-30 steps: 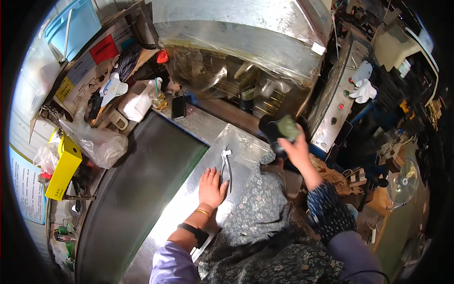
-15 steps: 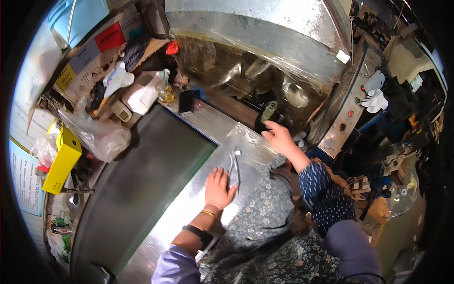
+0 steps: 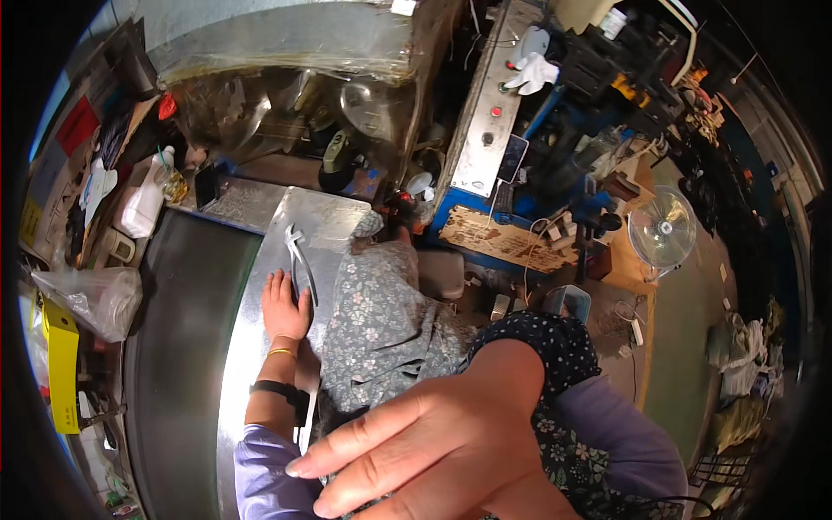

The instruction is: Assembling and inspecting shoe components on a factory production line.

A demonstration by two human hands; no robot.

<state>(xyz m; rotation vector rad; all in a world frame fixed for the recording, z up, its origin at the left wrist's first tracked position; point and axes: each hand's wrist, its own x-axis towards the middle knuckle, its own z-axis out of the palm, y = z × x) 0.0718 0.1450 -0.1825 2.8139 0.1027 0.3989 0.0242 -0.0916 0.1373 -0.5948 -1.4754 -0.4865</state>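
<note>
My left hand (image 3: 285, 308) lies flat on the bare metal tabletop (image 3: 251, 334), fingers stretched out. Right beside its fingertips and thumb rests a pair of long-handled metal pliers (image 3: 296, 243); the hand does not grip them. Large and close, my right hand (image 3: 433, 442) is raised over my lap at the lower middle, fingers extended and apart, with nothing in it; its lower part is cut off by the frame edge. A grey floral apron (image 3: 373, 321) covers my lap. Beyond the table's far end stands an olive-green rounded device (image 3: 336, 154) on a dark base.
Left of the tabletop runs a dark conveyor belt (image 3: 178, 347). A plastic-draped metal hood (image 3: 286, 39) stands at the back. A control panel with buttons (image 3: 490, 113) rises right of it. A round fan (image 3: 662, 227) and a yellow box (image 3: 61, 373) flank the workplace.
My right hand has come away from the olive-green device, back and up over my lap. The view has swung right. My left hand stays on the tabletop by the pliers.
</note>
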